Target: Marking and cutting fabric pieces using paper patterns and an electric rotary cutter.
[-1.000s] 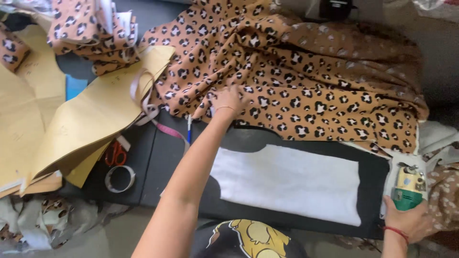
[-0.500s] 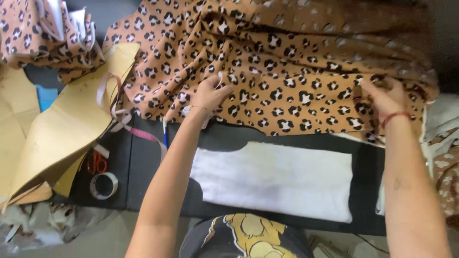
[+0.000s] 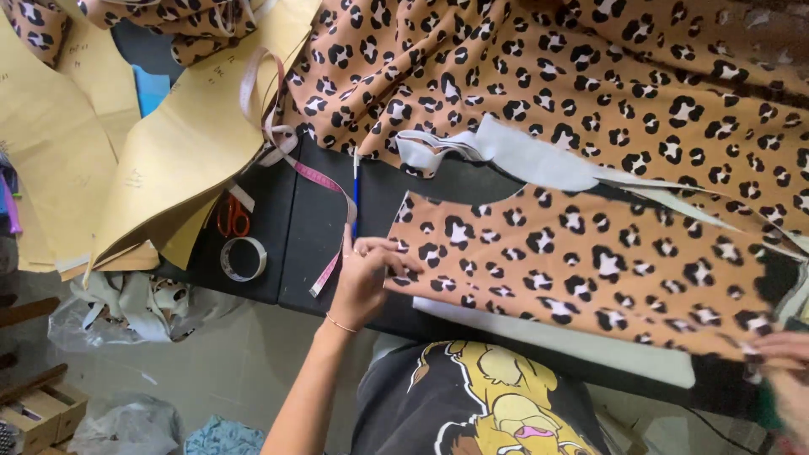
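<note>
While the left hand pinches the near left corner of the cut leopard-print fabric panel on the black table, the right hand, blurred, seems to grip the opposite corner. Both corners want even tension, edges squared over the white piece beneath, clear of the pink tape measure just beyond the left fingers.

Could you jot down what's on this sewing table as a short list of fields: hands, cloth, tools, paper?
left hand: left hand grips the left edge of the cut piece
right hand: right hand pinches its right corner, partly out of frame
cloth: leopard fabric bunched behind; white piece under the cut piece
tools: scissors, tape roll, tape measure, blue pen
paper: tan patterns at left
surface: black table
</note>
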